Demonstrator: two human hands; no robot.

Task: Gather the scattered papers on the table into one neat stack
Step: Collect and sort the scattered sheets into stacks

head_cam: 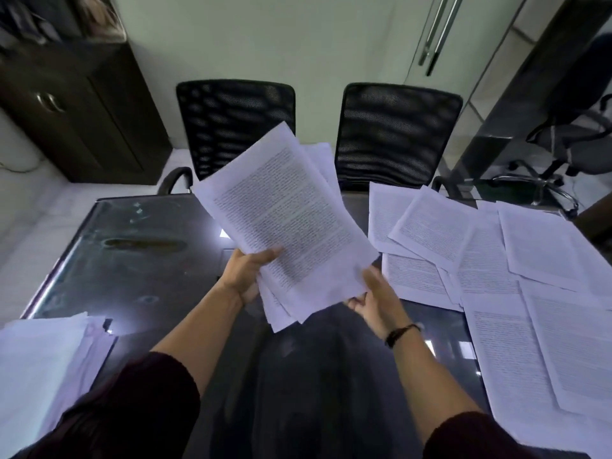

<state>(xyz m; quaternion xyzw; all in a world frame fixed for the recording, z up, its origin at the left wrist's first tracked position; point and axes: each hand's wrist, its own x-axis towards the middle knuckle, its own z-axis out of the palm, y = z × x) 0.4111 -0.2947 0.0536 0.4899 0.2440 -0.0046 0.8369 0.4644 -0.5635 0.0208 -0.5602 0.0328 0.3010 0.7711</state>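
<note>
Above the middle of the dark glass table [139, 260] I hold a loose bundle of printed white papers [284, 213], fanned and tilted to the left. My left hand [246, 271] grips its lower left edge, thumb on top. My right hand [372, 294] holds its lower right corner from beneath. Several printed sheets [496, 260] lie scattered and overlapping across the right side of the table. A thick pile of papers [43, 369] rests on the near left corner.
Two black mesh office chairs [235, 127] [397, 130] stand at the table's far edge. A dark wooden cabinet [76, 107] is at the back left. Another chair on a chrome base [543, 187] sits at the far right.
</note>
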